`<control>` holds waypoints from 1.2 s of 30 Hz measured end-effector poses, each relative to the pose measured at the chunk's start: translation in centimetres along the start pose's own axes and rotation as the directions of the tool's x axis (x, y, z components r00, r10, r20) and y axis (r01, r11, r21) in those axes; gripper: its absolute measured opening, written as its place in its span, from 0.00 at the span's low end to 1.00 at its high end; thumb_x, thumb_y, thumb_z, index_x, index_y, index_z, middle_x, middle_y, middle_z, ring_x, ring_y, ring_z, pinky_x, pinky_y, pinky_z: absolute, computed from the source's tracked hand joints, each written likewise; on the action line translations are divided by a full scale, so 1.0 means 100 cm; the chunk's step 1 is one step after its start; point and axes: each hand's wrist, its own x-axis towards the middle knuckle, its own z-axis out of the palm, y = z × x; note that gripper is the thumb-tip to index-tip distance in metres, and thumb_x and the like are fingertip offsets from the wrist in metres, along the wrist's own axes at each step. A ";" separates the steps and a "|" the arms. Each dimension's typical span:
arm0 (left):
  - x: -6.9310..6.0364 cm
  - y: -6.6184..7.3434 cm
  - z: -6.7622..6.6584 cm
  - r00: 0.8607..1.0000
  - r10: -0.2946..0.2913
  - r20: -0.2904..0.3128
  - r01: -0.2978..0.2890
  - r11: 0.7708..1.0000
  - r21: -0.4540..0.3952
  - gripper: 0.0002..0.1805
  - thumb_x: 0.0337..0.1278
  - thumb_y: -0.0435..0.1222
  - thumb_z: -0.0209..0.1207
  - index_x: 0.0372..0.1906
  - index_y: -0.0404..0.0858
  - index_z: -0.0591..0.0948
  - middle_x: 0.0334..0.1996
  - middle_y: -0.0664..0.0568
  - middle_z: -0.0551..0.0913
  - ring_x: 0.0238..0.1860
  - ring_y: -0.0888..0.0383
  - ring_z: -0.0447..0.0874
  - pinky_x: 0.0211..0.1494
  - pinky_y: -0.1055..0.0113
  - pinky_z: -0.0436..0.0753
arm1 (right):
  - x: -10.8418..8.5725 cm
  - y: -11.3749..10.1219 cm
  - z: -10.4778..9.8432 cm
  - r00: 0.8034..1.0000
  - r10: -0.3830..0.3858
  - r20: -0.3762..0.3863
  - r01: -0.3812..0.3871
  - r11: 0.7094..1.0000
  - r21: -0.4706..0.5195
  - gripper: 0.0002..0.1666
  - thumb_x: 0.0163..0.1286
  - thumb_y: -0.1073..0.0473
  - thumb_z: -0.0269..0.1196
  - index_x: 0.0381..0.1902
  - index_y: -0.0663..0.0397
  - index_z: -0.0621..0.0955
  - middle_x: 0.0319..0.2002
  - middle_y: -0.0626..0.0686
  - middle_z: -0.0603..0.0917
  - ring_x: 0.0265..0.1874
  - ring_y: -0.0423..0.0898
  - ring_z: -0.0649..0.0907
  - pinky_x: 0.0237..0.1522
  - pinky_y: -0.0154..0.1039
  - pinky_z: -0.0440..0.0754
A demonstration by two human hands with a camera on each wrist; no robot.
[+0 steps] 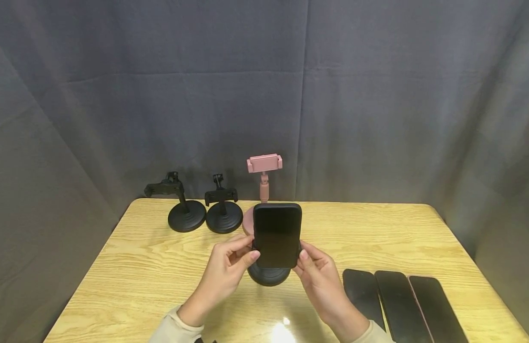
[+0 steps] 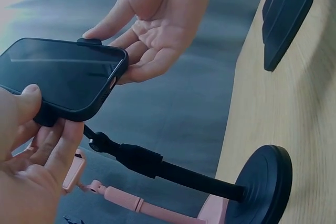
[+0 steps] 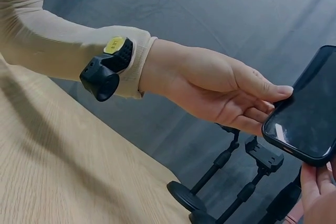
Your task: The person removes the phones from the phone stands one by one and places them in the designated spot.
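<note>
A smartphone point(image 1: 277, 236) in a black case stands upright, screen towards me, in a black phone stand whose round base point(image 1: 269, 276) is on the table. My left hand point(image 1: 225, 267) holds its left edge, thumb in front and fingers behind. The right hand point(image 1: 322, 281) grips the opposite edge the same way. Small black clamp ends point(image 2: 89, 41) show at the phone's sides in the left wrist view, close to the thumbs. Beneath the phone, the stand's black stem point(image 2: 178, 174) runs down to the base. The phone hides most of the clamp.
Two black phone stands point(image 1: 186, 216) point(image 1: 224, 218) stand at the back left of the wooden table point(image 1: 131, 286). Behind the held phone rises a pink phone stand point(image 1: 264, 163). Three dark smartphones point(image 1: 362, 290) point(image 1: 403, 305) point(image 1: 438, 307) lie side by side at the front right. Grey curtain surrounds the table.
</note>
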 end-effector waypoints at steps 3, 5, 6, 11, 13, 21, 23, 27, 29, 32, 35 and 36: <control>0.000 0.001 -0.001 1.000 -0.006 0.000 0.006 1.000 0.014 0.21 0.67 0.30 0.62 0.57 0.17 0.78 0.46 0.32 0.85 0.39 0.70 0.83 0.46 0.76 0.85 | 0.000 0.001 0.003 0.999 -0.004 -0.033 0.004 1.000 0.000 0.20 0.83 0.61 0.46 0.58 0.37 0.82 0.59 0.37 0.84 0.61 0.36 0.82 0.65 0.32 0.79; 0.001 0.002 -0.002 1.000 -0.011 0.006 0.011 1.000 0.014 0.21 0.66 0.30 0.62 0.57 0.17 0.77 0.47 0.31 0.84 0.39 0.70 0.84 0.46 0.75 0.86 | 0.000 0.001 0.004 0.999 -0.003 -0.051 0.003 1.000 -0.003 0.20 0.83 0.60 0.46 0.57 0.37 0.82 0.59 0.37 0.85 0.60 0.36 0.83 0.64 0.32 0.79; 0.001 0.002 -0.002 1.000 -0.015 0.009 0.015 1.000 0.014 0.21 0.66 0.29 0.62 0.57 0.17 0.77 0.47 0.30 0.84 0.39 0.70 0.84 0.46 0.75 0.86 | 0.000 0.001 0.005 0.998 -0.003 -0.060 0.002 1.000 -0.006 0.20 0.83 0.60 0.47 0.56 0.37 0.83 0.58 0.37 0.85 0.60 0.35 0.83 0.64 0.32 0.79; 0.002 0.003 -0.003 0.999 -0.039 0.022 0.039 0.999 0.013 0.21 0.66 0.28 0.62 0.58 0.17 0.77 0.50 0.29 0.83 0.39 0.70 0.84 0.46 0.75 0.86 | 0.000 0.001 0.008 0.997 0.001 -0.082 -0.001 1.000 0.000 0.19 0.83 0.60 0.47 0.55 0.36 0.83 0.56 0.37 0.86 0.58 0.35 0.84 0.63 0.32 0.80; 0.002 0.003 -0.004 0.999 -0.044 0.024 0.043 0.999 0.013 0.21 0.66 0.28 0.62 0.58 0.16 0.77 0.50 0.29 0.83 0.39 0.70 0.84 0.46 0.75 0.86 | 0.000 0.000 0.008 0.996 0.006 -0.086 -0.005 1.000 0.004 0.19 0.83 0.60 0.47 0.54 0.36 0.83 0.56 0.37 0.86 0.58 0.35 0.84 0.63 0.32 0.80; 0.002 0.002 -0.003 0.999 -0.032 0.014 0.032 0.999 0.006 0.21 0.65 0.28 0.62 0.57 0.17 0.77 0.46 0.30 0.84 0.37 0.70 0.83 0.44 0.76 0.85 | -0.001 0.000 0.008 0.997 0.035 -0.062 -0.034 0.999 0.029 0.20 0.84 0.59 0.46 0.57 0.37 0.83 0.58 0.38 0.85 0.61 0.36 0.83 0.65 0.33 0.79; 0.002 0.002 -0.003 1.000 -0.030 0.011 0.030 1.000 0.007 0.21 0.65 0.28 0.62 0.57 0.17 0.78 0.45 0.31 0.84 0.37 0.70 0.83 0.44 0.76 0.85 | -0.001 -0.001 0.008 0.998 0.052 -0.043 -0.051 0.998 0.044 0.20 0.84 0.58 0.46 0.58 0.37 0.82 0.59 0.38 0.85 0.61 0.36 0.82 0.66 0.33 0.78; 0.002 0.002 -0.003 1.000 -0.019 0.007 0.019 1.000 0.007 0.20 0.66 0.28 0.62 0.57 0.19 0.79 0.46 0.31 0.85 0.37 0.70 0.83 0.43 0.76 0.85 | 0.000 -0.003 0.006 0.996 0.087 -0.008 -0.086 0.993 0.085 0.20 0.84 0.59 0.45 0.57 0.38 0.82 0.57 0.38 0.86 0.59 0.36 0.83 0.65 0.33 0.78; 0.002 0.001 -0.003 1.000 -0.017 0.007 0.017 1.000 0.008 0.20 0.66 0.28 0.62 0.57 0.20 0.79 0.46 0.32 0.85 0.37 0.70 0.83 0.43 0.76 0.85 | 0.001 -0.005 0.004 0.995 0.102 0.012 -0.102 0.988 0.114 0.20 0.84 0.59 0.44 0.57 0.39 0.83 0.56 0.39 0.86 0.58 0.36 0.84 0.65 0.34 0.79; 0.003 0.002 -0.004 1.000 -0.026 0.007 0.026 1.000 0.013 0.20 0.65 0.28 0.62 0.58 0.19 0.78 0.44 0.32 0.85 0.37 0.70 0.84 0.44 0.76 0.85 | 0.002 -0.007 0.002 0.991 0.124 0.049 -0.130 0.980 0.152 0.22 0.85 0.58 0.41 0.57 0.41 0.83 0.57 0.41 0.86 0.59 0.37 0.84 0.66 0.35 0.79; 0.003 0.003 -0.004 0.999 -0.035 0.010 0.035 0.999 0.020 0.21 0.65 0.28 0.62 0.58 0.18 0.78 0.44 0.31 0.85 0.38 0.71 0.84 0.45 0.76 0.85 | 0.003 -0.008 0.001 0.985 0.152 0.085 -0.165 0.967 0.191 0.26 0.86 0.53 0.36 0.58 0.43 0.82 0.58 0.43 0.86 0.61 0.39 0.82 0.67 0.36 0.78; 0.003 0.003 -0.004 0.999 -0.037 0.012 0.037 0.999 0.021 0.21 0.65 0.28 0.62 0.58 0.18 0.78 0.44 0.31 0.84 0.39 0.71 0.84 0.45 0.76 0.85 | 0.003 -0.008 0.000 0.982 0.164 0.090 -0.179 0.963 0.203 0.27 0.86 0.51 0.35 0.58 0.44 0.82 0.58 0.43 0.86 0.61 0.39 0.82 0.67 0.37 0.78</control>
